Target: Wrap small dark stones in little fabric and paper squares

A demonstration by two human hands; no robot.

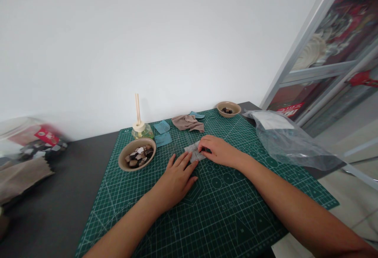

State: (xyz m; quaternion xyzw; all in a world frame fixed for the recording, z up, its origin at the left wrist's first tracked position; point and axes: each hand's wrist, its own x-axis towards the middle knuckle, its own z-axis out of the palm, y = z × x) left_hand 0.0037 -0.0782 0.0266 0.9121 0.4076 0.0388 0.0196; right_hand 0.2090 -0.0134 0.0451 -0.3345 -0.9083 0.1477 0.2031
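Observation:
My left hand [178,181] lies flat with its fingers stretched out on the green cutting mat [203,218]. Its fingertips rest on the near left edge of a small light grey sheet [193,151] that looks like sandpaper. At the sheet's right side, my right hand [220,151] pinches a small dark stone [208,151], held against or just above the sheet; the fingers partly cover it. Left of the hands stands a beige bowl [121,159] of brown, black and white stones [140,156].
Blue paper pieces [163,139] and a crumpled brown cloth [188,123] lie behind the hands. A reed diffuser [142,130] stands by the bowl. A second bowl [228,108] with several stones is far right, near a clear plastic bag [286,143]. A bag of stones [38,143] sits left.

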